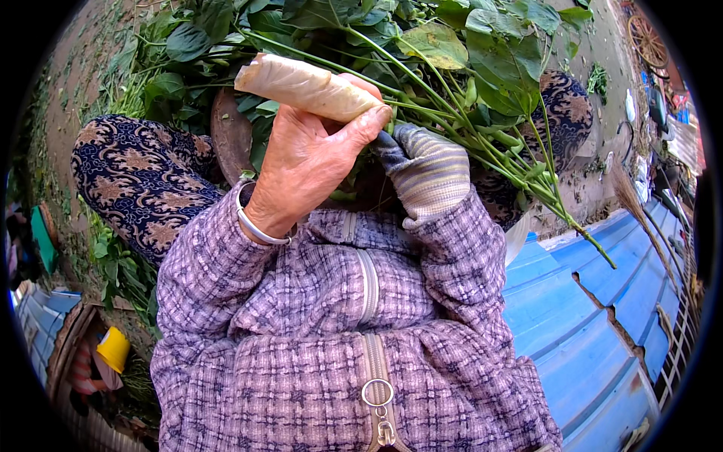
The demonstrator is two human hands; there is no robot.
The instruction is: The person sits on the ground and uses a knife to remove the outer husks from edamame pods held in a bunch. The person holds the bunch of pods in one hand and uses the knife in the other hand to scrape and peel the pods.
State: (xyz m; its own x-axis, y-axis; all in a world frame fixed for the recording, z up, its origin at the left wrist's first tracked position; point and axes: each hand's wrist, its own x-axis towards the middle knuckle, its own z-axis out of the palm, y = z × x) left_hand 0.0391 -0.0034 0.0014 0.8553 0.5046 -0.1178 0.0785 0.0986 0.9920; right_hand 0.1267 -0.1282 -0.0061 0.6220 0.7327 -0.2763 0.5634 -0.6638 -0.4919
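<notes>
My left hand [316,150], bare with a silver bangle, has its thumb pressed to the narrow end of a pale tapered roll [310,87]. The roll has a ragged far end; whether the index finger is inside is hidden. Close to that thumb tip hangs a small green pod [392,116]. My right hand [432,164], in a grey striped knit glove, is closed at the same spot beside leafy bean stems [486,135] with green pods; what its fingertips grip is partly hidden. Beyond both hands lies a heap of leafy bean plants [220,39].
A brown bowl [229,135] shows partly under the leaves between patterned trouser legs [141,181]. Blue corrugated sheets [570,316] lie at the right, near a dry broom [630,195]. Another person's striped sleeve [82,364] and a yellow bucket [113,349] are at lower left.
</notes>
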